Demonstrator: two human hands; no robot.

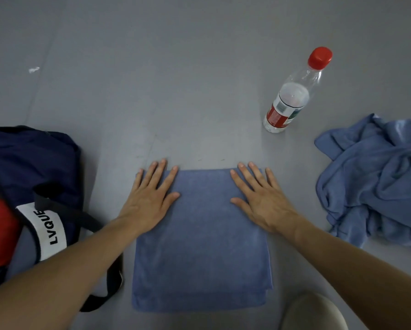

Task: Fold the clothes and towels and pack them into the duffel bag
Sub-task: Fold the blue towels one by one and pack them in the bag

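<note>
Left hand (149,198), right hand (264,201) flat on towel (199,246)

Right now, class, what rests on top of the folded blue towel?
The left hand and right hand press flat on the folded blue towel. Its inner layers are hidden.

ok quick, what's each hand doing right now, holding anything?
Left hand: open, fingers straight, pressing flat on the folded blue terry towel, holding nothing.
Right hand: open, fingers spread, flat on the same towel, holding nothing.
</note>
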